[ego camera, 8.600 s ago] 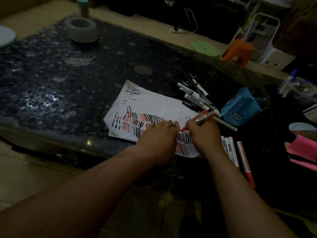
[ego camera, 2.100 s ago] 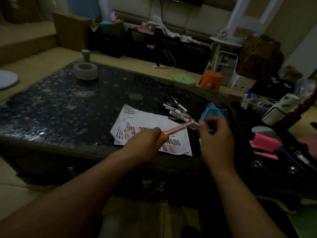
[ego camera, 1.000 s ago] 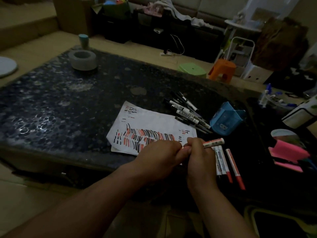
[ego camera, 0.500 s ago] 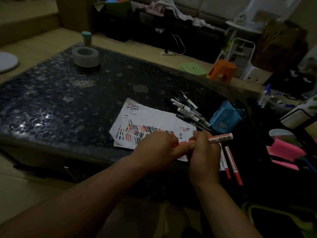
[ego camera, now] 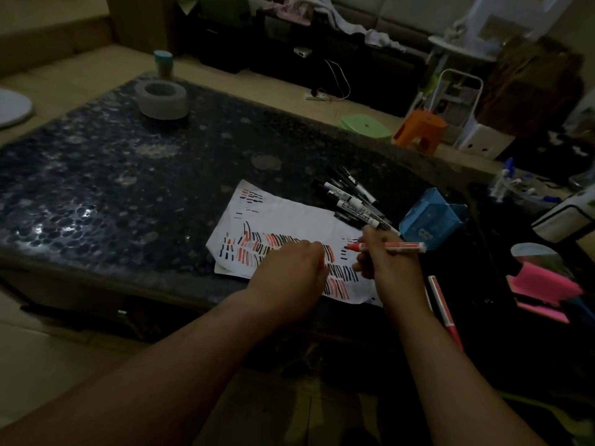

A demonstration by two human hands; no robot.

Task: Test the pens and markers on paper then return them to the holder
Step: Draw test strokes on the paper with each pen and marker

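My right hand (ego camera: 388, 263) grips a red marker (ego camera: 402, 247) with its bare tip pointing left, just above the right part of the white paper (ego camera: 289, 217). Black and red test strokes cover the paper. My left hand (ego camera: 289, 273) hovers over the paper's near edge with its fingers curled, and a sliver of the red cap (ego camera: 323, 263) shows at the fingertips. The blue holder (ego camera: 431, 220) lies tipped on the table right of the paper. A pile of black markers (ego camera: 351, 197) lies behind the paper. Another red marker (ego camera: 444, 305) lies right of my right wrist.
The dark speckled table (ego camera: 112, 188) carries a grey tape roll (ego camera: 161, 99) at the far left. Pink sticky notes (ego camera: 541, 284) and a white box (ego camera: 566, 217) sit at the right. Beyond the table, an orange stool (ego camera: 418, 130) and a green stool (ego camera: 365, 125) stand on the floor.
The two hands were joined on the capped red marker. They have pulled apart: the cap went left with my left hand, and the marker's tip is now bare.
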